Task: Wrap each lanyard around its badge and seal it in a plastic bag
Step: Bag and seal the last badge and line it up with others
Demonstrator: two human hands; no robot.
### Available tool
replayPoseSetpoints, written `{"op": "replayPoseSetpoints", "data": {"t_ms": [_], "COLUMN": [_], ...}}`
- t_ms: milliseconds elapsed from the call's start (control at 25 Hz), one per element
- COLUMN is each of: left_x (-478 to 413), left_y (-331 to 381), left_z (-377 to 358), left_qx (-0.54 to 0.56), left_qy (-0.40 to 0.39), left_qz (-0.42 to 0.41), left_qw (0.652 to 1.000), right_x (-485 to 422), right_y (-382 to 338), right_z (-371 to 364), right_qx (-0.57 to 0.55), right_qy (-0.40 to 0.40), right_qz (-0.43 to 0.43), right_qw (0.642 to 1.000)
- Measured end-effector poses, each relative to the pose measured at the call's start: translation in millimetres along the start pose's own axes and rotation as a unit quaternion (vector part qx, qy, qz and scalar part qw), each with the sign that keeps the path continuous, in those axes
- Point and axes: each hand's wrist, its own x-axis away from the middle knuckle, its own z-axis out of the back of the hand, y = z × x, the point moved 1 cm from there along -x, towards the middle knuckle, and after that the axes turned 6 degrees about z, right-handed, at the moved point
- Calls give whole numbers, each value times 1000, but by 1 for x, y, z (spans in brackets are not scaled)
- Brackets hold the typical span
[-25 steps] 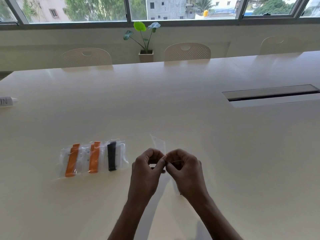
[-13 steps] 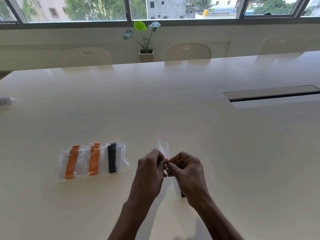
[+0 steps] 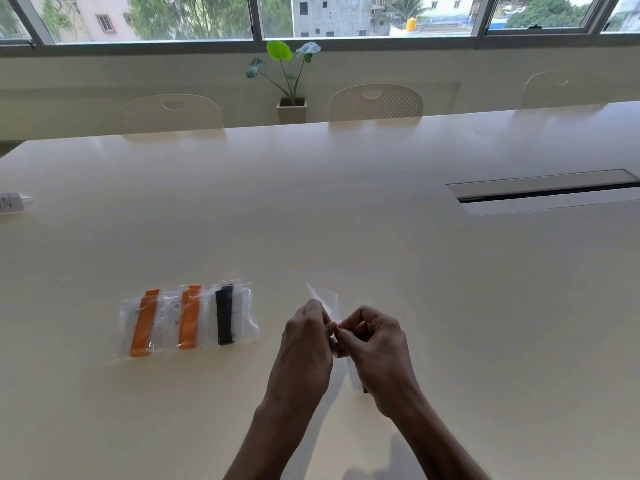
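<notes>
Bag (image 3: 327,299): clear, held off the bench (image 3: 346,220) near its front edge, roughly upright between both hands. Its top corner sticks up above the knuckles. The lower part runs down behind the right palm. A dark bit (image 3: 364,389) shows at the bottom end by the right wrist; can't tell what it is.

Left grip (image 3: 304,344): fingers curled, thumb and fingertips pinching the bag's edge.
Right grip (image 3: 375,351): also curled, pinching the bag just beside the left pinch. Can't tell if the fingertips of the two hands touch. Can't tell if the seal is closed.

Left of the hands, near but apart: packed bags (image 3: 166,327), three of them flat on the bench in a row with edges overlapping. Contents left to right: left orange lanyard (image 3: 143,323), mid orange lanyard (image 3: 189,320), black lanyard (image 3: 225,315), the black one nearest the hands. A pale card sits behind each; print too blurred to read.

Further out: cable slot (image 3: 547,190) recessed in the bench at far right. Label (image 3: 10,202) at the left edge, cut off by the frame. Three pale chairs (image 3: 375,102) along the far side, a potted plant (image 3: 291,74) behind the bench between two of them, windows (image 3: 194,15) behind.
</notes>
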Motion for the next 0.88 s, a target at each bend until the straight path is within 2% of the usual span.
{"op": "replayPoseSetpoints", "data": {"t_ms": [320, 440, 600, 720, 880], "left_x": [0, 1, 3, 5, 6], "left_y": [-5, -6, -3, 2, 5], "left_z": [1, 1, 2, 0, -1], "left_qx": [18, 18, 35, 18, 18], "left_qy": [-23, -19, 27, 52, 57], "left_qz": [5, 16, 27, -4, -29], "left_qw": [1000, 1000, 999, 998, 998], "right_x": [1, 1, -1, 3, 7], "right_y": [3, 6, 7, 4, 0], "right_z": [4, 5, 15, 12, 10], "right_qx": [-33, -35, 63, 158, 231], "right_qy": [-32, 2, 55, 37, -1], "right_qz": [-16, -22, -5, 52, 110], "right_qw": [999, 999, 996, 985, 967]}}
